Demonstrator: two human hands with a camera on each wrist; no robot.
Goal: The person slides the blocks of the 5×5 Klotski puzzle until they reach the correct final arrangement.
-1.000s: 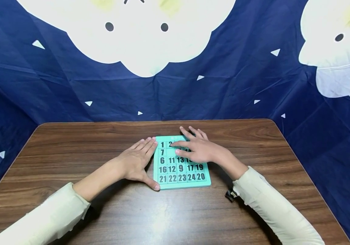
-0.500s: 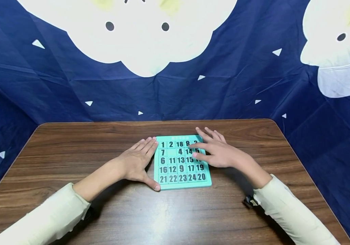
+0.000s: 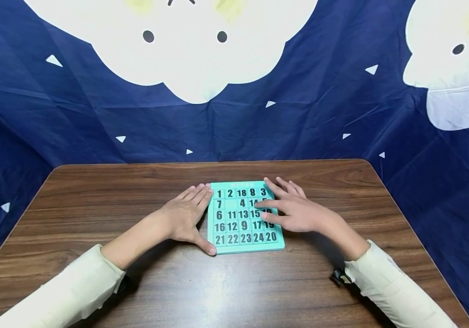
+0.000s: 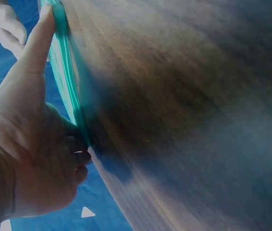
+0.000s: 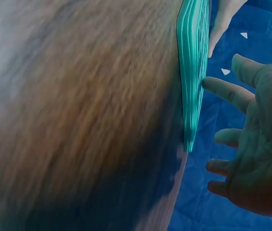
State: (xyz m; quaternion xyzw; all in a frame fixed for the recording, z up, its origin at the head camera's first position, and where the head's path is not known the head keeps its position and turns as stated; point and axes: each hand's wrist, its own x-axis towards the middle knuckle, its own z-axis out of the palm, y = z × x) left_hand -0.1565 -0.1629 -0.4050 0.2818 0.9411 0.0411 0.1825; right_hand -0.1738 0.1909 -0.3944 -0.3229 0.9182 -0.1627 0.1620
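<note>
A turquoise number slide puzzle (image 3: 251, 249) lies flat on the table, its black-numbered tiles in rows and one vacant slot (image 3: 230, 204) in the second row, between 7 and 4. Along the puzzle's left side rests my left hand (image 3: 182, 221), fingertips at the upper left corner and thumb at the lower left one; the left wrist view has the thumb against the turquoise edge (image 4: 68, 72). My right hand (image 3: 296, 213) hovers over the right side with fingers spread. Its index fingertip is at the 14 tile (image 3: 252, 203), touching the puzzle face in the right wrist view, and it partly covers nearby tiles.
The brown wood-grain table (image 3: 136, 282) reaches out on all sides of the puzzle. Behind it hangs a dark blue cloth (image 3: 95, 123) with white cloud shapes and small triangles. A small black device (image 3: 340, 277) sits at the right sleeve cuff.
My right hand has moved right from the upper middle of the puzzle, then slightly nearer, uncovering the 18, 8 and 3 tiles. My left hand stays at the left edge.
</note>
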